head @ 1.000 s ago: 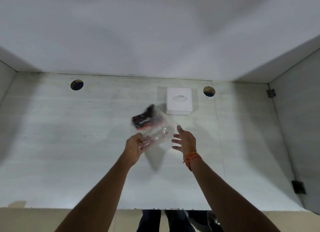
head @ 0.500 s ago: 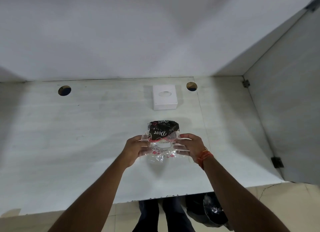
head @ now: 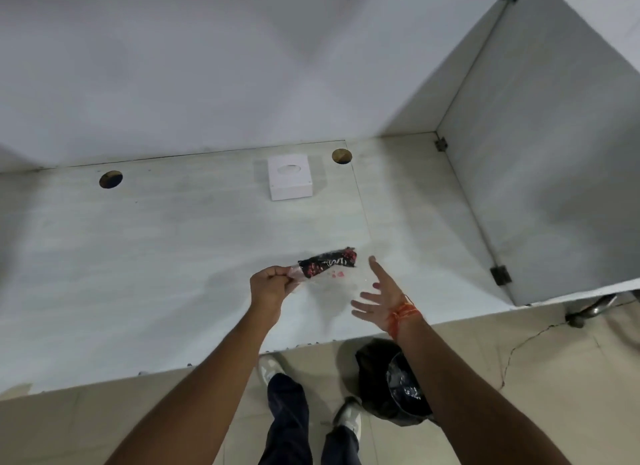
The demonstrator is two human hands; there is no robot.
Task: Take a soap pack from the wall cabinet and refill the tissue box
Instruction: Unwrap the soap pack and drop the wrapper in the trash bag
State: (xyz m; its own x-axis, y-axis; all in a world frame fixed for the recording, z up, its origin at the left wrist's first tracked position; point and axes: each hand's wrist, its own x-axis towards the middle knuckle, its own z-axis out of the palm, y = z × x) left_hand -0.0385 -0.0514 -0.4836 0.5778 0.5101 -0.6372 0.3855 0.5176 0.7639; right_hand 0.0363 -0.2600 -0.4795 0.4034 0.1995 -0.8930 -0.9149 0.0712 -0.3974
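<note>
My left hand (head: 272,284) pinches one end of a clear plastic pack (head: 329,265) with a black and red printed band; the pack stretches out to the right above the white counter (head: 156,256). My right hand (head: 379,294) is open with fingers spread, just right of the pack and apart from it; an orange thread circles its wrist. The white tissue box (head: 290,177) with an oval opening on top sits near the back wall, well beyond both hands.
Two round holes (head: 110,179) (head: 341,156) pierce the counter near the back. A grey side panel (head: 540,173) with hinges rises on the right. A bin with a black liner (head: 391,385) stands on the floor under my right forearm, beside my feet.
My right hand has let go of the pack and opened. The left hand alone holds it now, turned sideways. The view has tilted down, showing the floor and bin.
</note>
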